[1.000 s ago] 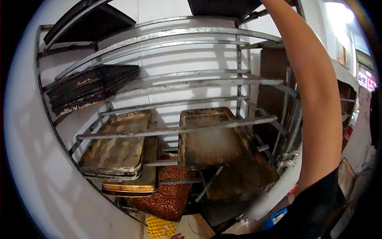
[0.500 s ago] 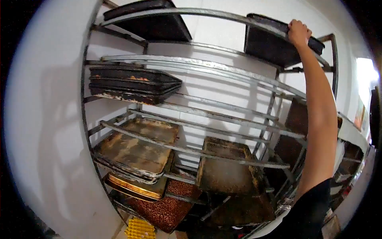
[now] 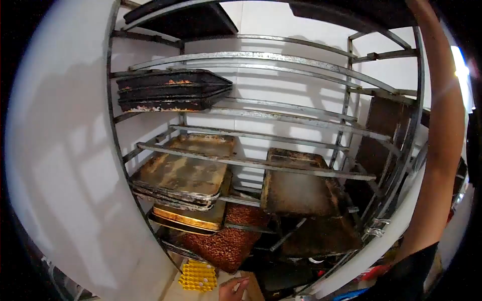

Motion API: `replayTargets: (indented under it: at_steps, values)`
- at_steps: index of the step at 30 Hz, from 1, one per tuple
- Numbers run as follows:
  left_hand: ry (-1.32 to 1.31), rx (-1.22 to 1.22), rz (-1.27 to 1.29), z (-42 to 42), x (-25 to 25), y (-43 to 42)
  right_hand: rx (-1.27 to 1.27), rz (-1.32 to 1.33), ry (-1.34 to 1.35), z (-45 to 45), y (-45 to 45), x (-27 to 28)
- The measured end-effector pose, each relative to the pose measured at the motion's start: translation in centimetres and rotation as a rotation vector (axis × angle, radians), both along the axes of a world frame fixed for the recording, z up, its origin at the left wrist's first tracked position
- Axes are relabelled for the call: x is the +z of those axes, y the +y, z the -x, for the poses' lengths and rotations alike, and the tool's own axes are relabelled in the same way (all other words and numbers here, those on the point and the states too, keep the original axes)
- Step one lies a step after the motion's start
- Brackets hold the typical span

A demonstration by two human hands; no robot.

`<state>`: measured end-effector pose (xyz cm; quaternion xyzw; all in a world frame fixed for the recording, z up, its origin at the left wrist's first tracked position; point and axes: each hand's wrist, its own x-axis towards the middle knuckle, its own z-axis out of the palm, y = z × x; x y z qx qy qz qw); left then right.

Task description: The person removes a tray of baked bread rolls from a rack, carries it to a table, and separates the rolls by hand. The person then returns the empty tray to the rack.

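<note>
My right arm [image 3: 444, 130] reaches up along the right side of the metal rack [image 3: 311, 118]. Its hand is cut off by the top edge, close to a dark baking tray [image 3: 346, 11] on the top level. Low in the picture, my left hand [image 3: 233, 290] shows only in part, its fingers slightly apart and nothing seen in them. Near it are a yellow egg tray [image 3: 197, 276] and a tray of reddish-brown beans or nuts [image 3: 226, 246].
Stacked black baking pans [image 3: 170, 91] sit on the left rails, with another dark tray [image 3: 193, 22] above. Worn trays [image 3: 181, 173] lie lower left. More stained trays [image 3: 301, 190] rest lower right. A white wall [image 3: 55, 150] stands at left.
My right hand, earlier gripping the top right tray's edge, has gone out of the picture at the top. That tray now appears higher and nearer. My left hand has come in at the bottom.
</note>
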<state>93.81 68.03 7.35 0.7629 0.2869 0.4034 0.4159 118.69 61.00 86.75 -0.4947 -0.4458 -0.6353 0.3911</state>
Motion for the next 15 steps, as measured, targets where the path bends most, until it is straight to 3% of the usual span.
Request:
replayTargets:
  at_steps: [2,3,4,5,7,10,15]
  values:
    - [-0.137,-0.094,-0.137,1.2,3.1,1.6,0.009,-0.075,-0.138,0.5,-2.3,-5.5]
    - [-0.214,-0.203,0.078,2.2,6.6,1.8,0.006,-0.136,-0.282,0.6,-2.9,-8.2]
    - [-0.291,-0.316,0.297,2.8,9.6,2.3,0.092,-0.173,-0.182,0.4,-3.4,-10.0]
    - [-0.327,-0.388,0.241,3.6,11.6,3.5,0.173,-0.209,-0.087,-0.2,-4.2,-11.6]
    - [-0.452,-0.512,0.137,3.8,16.1,5.1,0.040,-0.057,-0.174,-3.6,-7.2,-14.6]
    - [-0.587,-0.736,0.107,2.0,22.8,7.4,0.120,-0.082,-0.335,-3.5,-7.7,-21.3]
    - [-0.774,-1.025,0.422,-5.1,37.6,9.4,0.073,-0.007,-0.256,-1.4,-7.6,-30.9]
